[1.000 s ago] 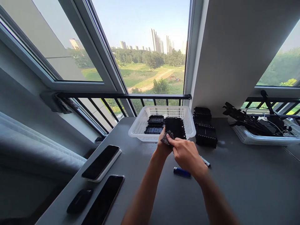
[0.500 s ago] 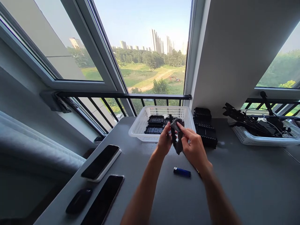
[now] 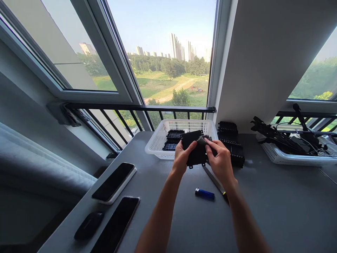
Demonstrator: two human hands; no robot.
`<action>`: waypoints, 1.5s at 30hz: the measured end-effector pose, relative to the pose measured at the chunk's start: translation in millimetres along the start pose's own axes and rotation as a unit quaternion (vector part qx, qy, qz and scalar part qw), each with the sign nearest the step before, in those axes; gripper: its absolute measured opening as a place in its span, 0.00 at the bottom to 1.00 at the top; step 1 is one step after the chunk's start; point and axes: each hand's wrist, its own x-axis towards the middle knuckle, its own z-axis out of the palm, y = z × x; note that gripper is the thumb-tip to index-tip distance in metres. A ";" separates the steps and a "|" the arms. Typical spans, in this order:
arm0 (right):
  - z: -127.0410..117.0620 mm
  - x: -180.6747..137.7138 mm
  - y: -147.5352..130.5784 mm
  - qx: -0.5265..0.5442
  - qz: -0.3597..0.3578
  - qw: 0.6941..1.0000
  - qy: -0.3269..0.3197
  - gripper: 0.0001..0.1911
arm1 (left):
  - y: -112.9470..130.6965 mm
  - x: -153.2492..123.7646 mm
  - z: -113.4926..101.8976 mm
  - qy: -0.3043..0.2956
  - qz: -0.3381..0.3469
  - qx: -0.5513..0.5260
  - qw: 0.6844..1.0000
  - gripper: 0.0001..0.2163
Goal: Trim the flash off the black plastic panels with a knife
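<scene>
My left hand grips a flat black plastic panel by its left side, thumb lying on its face. Small tabs stick out along the panel's edges. In my right hand is a bunched dark grey cloth, pinched by the fingers against the panel's upper right edge. Both hands hover over the desk, just in front of a white plastic basket. Inside the basket lie several similar black pieces, partly hidden by the panel and my left hand.
A blue lighter and a long flat tool lie below my hands. Black panels are stacked right of the basket. Two phones and a black mouse are at left. Another basket at right holds cables and black parts.
The panel has turned from nearly edge-on to showing its broad flat face. My right hand with the cloth has shifted slightly right, uncovering more of the flat tool.
</scene>
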 end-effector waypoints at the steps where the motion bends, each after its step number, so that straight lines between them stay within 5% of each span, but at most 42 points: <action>1: 0.2 0.2 1.3 -0.004 -0.003 1.000 0.005 0.18 | -0.4 -0.3 -0.1 -0.002 0.008 0.012 1.000 0.23; 13: -1.3 -0.9 7.5 -0.068 -0.054 0.996 -0.006 0.20 | 10.3 -4.7 -1.8 -0.044 0.060 0.107 0.992 0.23; 29: -18.5 -10.7 -17.4 -0.075 -0.040 0.953 -0.291 0.20 | 16.0 11.8 -22.8 0.074 0.029 -0.019 0.997 0.24; 32: -22.9 -8.9 -15.8 -0.064 -0.025 0.970 -0.234 0.18 | 15.3 13.0 -24.3 0.081 0.027 -0.005 0.996 0.24; 38: -18.0 -2.4 -8.4 -0.064 -0.003 0.997 0.034 0.26 | 12.3 6.0 -17.5 -0.001 0.022 0.061 0.998 0.21; 45: -8.3 1.5 7.6 -0.078 -0.015 0.995 0.057 0.18 | 5.6 -0.5 -6.1 -0.105 0.041 0.133 0.985 0.17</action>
